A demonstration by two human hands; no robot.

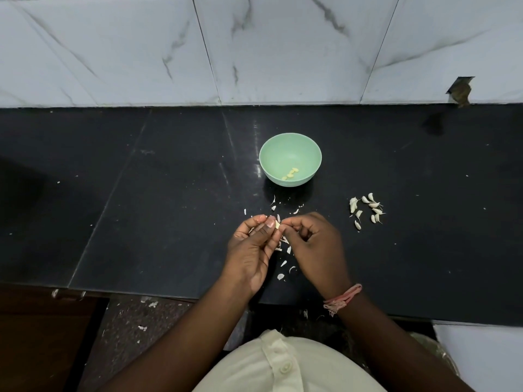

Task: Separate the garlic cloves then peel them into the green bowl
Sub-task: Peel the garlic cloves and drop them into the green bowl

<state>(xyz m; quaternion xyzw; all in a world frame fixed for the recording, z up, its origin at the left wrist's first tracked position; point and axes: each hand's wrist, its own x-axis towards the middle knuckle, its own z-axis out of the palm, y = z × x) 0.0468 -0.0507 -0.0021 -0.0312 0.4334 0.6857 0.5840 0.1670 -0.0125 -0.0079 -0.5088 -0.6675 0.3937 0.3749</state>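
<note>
A green bowl (pixel 290 148) stands on the black counter and holds several peeled yellowish cloves (pixel 291 174). Just in front of it, my left hand (pixel 252 250) pinches a garlic clove (pixel 277 225) between thumb and fingers. My right hand (pixel 314 244) pinches the same clove from the right with its fingertips. Several unpeeled white cloves (pixel 366 208) lie in a loose group on the counter to the right of my hands. Bits of garlic skin (pixel 283 263) lie scattered under and around my hands.
The black counter (pixel 141 193) runs wide to both sides, with a white marble wall (pixel 254 52) behind it. Its front edge (pixel 169 295) is just below my wrists, and skin scraps lie on the floor (pixel 147 315) beneath.
</note>
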